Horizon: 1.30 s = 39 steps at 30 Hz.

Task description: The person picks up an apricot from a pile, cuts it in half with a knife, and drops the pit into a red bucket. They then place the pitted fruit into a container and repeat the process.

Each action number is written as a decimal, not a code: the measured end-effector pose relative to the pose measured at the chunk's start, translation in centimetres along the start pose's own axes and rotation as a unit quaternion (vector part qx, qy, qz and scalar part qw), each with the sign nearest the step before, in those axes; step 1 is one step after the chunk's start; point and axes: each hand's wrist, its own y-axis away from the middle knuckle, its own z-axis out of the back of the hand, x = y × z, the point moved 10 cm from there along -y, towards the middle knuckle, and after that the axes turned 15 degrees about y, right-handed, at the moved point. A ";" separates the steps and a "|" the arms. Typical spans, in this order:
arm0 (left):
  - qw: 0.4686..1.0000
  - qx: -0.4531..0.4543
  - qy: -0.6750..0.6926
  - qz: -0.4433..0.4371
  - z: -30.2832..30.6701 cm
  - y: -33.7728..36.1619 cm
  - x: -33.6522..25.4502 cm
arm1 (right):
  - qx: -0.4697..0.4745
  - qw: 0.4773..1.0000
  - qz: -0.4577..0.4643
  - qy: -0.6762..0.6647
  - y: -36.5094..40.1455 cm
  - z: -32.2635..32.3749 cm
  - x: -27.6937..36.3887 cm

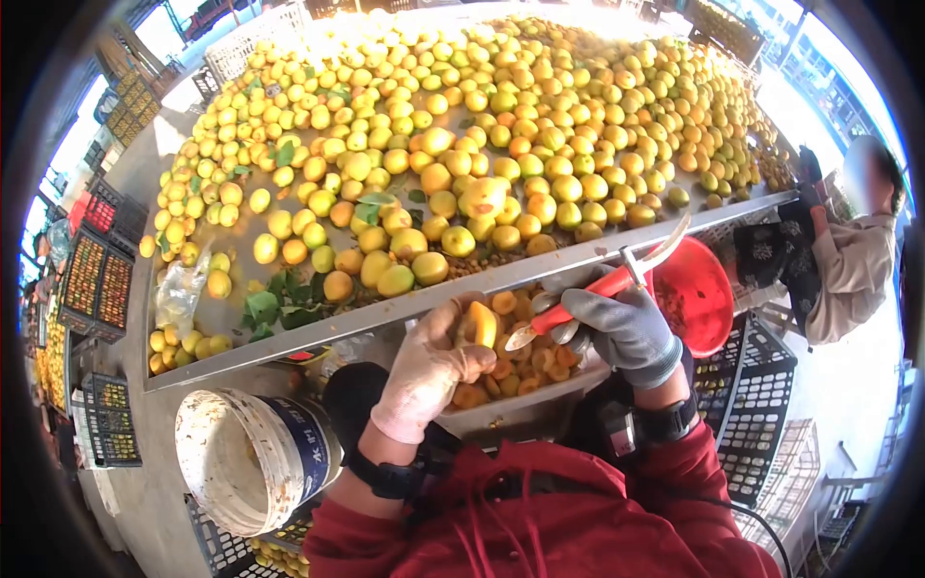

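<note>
In the head view, my left hand [438, 361], in a thin pale glove, pinches a cut apricot [479, 326] with its orange flesh exposed. My right hand [626, 328], in a grey knit glove, is closed round a red-handled tool [588, 297]. A curved pale blade rises from the tool's upper end, and its small, spoon-like metal tip points down beside the apricot. Under both hands is a pale tub [525, 403] holding many orange apricot halves [528, 371]. A red bucket [696, 294] stands just beyond my right hand.
A metal-edged table [385, 313] bears a large heap of whole yellow-green apricots [462, 164] and some leaves. A stained white bucket [226, 462] stands at left. Black crates [752, 385] are at right, where another person [858, 260] sits. Stacked fruit crates [96, 279] line the far left.
</note>
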 end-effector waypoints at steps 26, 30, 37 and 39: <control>0.970 -0.073 -0.184 -0.141 -0.5 1.9 -3.6 | -0.059 0.994 0.060 0.074 1.4 -3.7 3.1; 0.955 -0.079 -0.219 -0.184 -0.5 2.2 -4.1 | -0.064 0.925 0.269 0.261 1.9 -4.7 4.2; 0.989 -0.011 0.051 -0.136 0.3 1.7 -3.5 | -0.058 0.992 0.053 0.102 1.4 -4.6 2.4; 0.989 0.009 0.065 -0.135 0.4 1.7 -3.5 | -0.062 0.985 0.089 0.135 1.3 -4.6 2.5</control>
